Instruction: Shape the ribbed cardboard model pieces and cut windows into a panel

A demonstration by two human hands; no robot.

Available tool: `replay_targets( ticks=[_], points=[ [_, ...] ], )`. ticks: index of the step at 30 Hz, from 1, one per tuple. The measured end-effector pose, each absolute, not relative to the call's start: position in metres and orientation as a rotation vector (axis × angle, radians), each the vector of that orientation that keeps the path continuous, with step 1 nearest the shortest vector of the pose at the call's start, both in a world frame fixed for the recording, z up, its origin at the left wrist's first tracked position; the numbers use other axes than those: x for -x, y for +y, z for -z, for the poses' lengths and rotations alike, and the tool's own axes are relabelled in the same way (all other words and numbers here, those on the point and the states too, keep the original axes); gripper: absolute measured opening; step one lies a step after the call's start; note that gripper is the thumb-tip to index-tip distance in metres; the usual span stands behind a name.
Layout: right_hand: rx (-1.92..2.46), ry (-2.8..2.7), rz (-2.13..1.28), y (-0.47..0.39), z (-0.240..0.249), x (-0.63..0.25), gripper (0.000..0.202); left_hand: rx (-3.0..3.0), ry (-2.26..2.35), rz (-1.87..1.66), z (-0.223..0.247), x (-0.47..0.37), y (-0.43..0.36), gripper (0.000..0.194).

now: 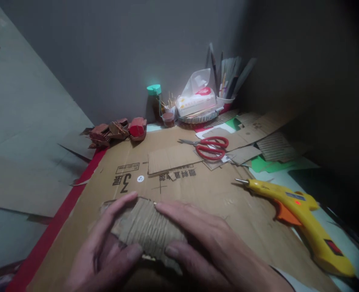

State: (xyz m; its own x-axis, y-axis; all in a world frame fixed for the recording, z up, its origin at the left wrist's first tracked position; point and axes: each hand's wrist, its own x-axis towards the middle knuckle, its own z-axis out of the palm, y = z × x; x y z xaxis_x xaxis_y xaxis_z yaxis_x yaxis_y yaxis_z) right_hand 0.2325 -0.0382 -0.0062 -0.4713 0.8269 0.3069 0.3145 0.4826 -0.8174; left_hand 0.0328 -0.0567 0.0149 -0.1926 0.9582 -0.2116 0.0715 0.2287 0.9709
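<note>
A piece of corrugated cardboard (150, 227), its ridges showing, is held low over the table close to me. My left hand (106, 247) grips its left side, thumb on the near face and index finger along the far edge. On the opposite side my right hand (209, 239) clasps it the same way, fingers over the top and thumb at the near edge. The underside is hidden by the hands and shadow. Beneath lies a large flat cardboard sheet (106, 219) with black printing.
Right of my hands lies a yellow glue gun (304, 219). Red-handled scissors (209, 147) rest ahead, beside cardboard scraps (252, 129) and a flat strip (170, 159). Along the wall stand a tissue pack (196, 101), a lidded bottle (154, 103) and red-brown cardboard pieces (115, 132).
</note>
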Motion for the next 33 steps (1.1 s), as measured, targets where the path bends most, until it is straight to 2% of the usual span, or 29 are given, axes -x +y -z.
replay_targets(
  ticks=[2,6,8,15,27,33],
  points=[
    [1.005,-2.012,-0.893,-0.039,0.0,-0.234,0.044,-0.976,1.463,-1.145,-0.014,-0.034,-0.056,0.056],
    [1.074,-2.028,-0.898,-0.041,-0.004,-0.234,0.042,-0.914,1.332,-1.092,-0.013,-0.035,-0.058,0.028],
    [1.069,-2.05,-0.901,-0.041,-0.005,-0.234,0.041,-0.879,1.28,-1.065,-0.014,-0.035,-0.059,0.023],
    [1.024,-2.046,-0.894,-0.042,-0.01,-0.231,0.035,-0.737,1.178,-1.038,-0.019,-0.036,-0.061,0.027],
    [0.892,-2.188,-0.568,-0.048,0.003,-0.225,0.039,-0.859,1.148,-0.983,-0.013,-0.03,-0.059,0.011],
    [0.923,-2.211,-0.561,-0.05,0.008,-0.222,0.041,-0.861,1.146,-0.988,-0.016,-0.032,-0.059,0.019]
  ],
)
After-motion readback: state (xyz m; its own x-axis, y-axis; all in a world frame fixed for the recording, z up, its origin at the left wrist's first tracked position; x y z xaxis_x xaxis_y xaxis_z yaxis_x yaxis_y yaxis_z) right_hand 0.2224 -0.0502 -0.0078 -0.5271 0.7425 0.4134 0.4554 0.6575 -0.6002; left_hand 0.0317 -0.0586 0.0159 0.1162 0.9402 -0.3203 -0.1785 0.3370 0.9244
